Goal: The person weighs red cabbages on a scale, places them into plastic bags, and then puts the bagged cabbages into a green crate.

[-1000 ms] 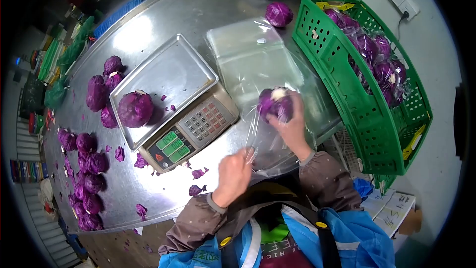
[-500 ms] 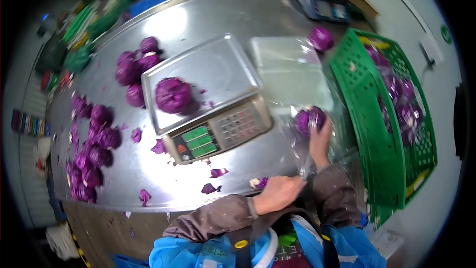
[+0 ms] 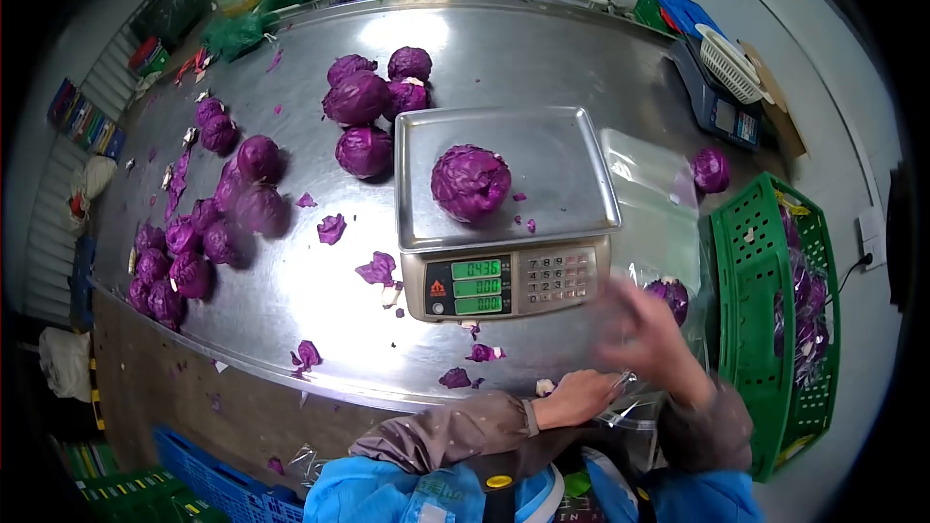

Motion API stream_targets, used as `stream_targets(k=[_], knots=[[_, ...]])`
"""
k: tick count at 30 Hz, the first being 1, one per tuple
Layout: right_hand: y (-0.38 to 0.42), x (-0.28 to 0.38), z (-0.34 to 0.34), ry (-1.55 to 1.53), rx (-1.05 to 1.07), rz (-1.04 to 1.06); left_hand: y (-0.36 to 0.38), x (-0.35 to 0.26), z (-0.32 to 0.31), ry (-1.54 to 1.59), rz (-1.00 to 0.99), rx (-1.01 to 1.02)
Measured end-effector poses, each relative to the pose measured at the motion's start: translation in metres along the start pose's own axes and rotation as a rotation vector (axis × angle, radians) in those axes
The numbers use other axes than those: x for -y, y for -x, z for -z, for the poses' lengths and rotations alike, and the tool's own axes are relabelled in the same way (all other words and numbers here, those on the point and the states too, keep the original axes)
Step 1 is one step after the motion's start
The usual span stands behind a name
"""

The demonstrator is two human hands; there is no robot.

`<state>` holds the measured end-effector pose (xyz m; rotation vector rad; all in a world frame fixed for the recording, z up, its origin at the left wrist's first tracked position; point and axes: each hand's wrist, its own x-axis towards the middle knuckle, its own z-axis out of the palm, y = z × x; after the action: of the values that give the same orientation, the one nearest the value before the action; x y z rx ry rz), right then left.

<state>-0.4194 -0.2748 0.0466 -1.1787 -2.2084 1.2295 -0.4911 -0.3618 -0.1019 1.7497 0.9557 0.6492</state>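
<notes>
My left hand [image 3: 578, 399] is closed at the table's front edge, pinching the gathered end of a clear plastic bag [image 3: 630, 407]. My right hand [image 3: 651, 341] is raised above the bag, blurred by motion, with its fingers apart and nothing visible in them. Partly behind it lies a purple cabbage [image 3: 671, 298] in clear plastic. On the steel pan of the weighing scale [image 3: 567, 174] rests another purple cabbage [image 3: 471, 183]. The lit display [image 3: 478, 269] appears to read 0.436 on its top line.
Right of the scale lie a stack of clear bags [image 3: 651, 184] and a loose cabbage [image 3: 710, 170]. A green crate [image 3: 751, 310] holds wrapped cabbages. Several cabbages [image 3: 356, 97] sit behind left, more [image 3: 189, 273] at far left. A second scale [image 3: 717, 102] stands at the back right.
My right hand has let go of the bagged cabbage and moved up and left of it. My left hand stays closed on the bag. The view has turned and shifted.
</notes>
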Motion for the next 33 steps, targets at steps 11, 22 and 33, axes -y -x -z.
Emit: stream_targets(k=[11,22,33], knots=[[-0.185,-0.024,-0.087,-0.134,-0.517,0.091,0.000,0.016,-0.017,-0.127,-0.008,-0.141],[0.134,-0.034,-0.012,-1.166,0.003,-0.306,-0.007,-0.009,0.034,0.195,-0.091,-0.103],[0.144,-0.091,-0.043,-1.405,-0.850,-0.403,-0.023,-0.027,0.031,-0.280,-0.071,0.010]])
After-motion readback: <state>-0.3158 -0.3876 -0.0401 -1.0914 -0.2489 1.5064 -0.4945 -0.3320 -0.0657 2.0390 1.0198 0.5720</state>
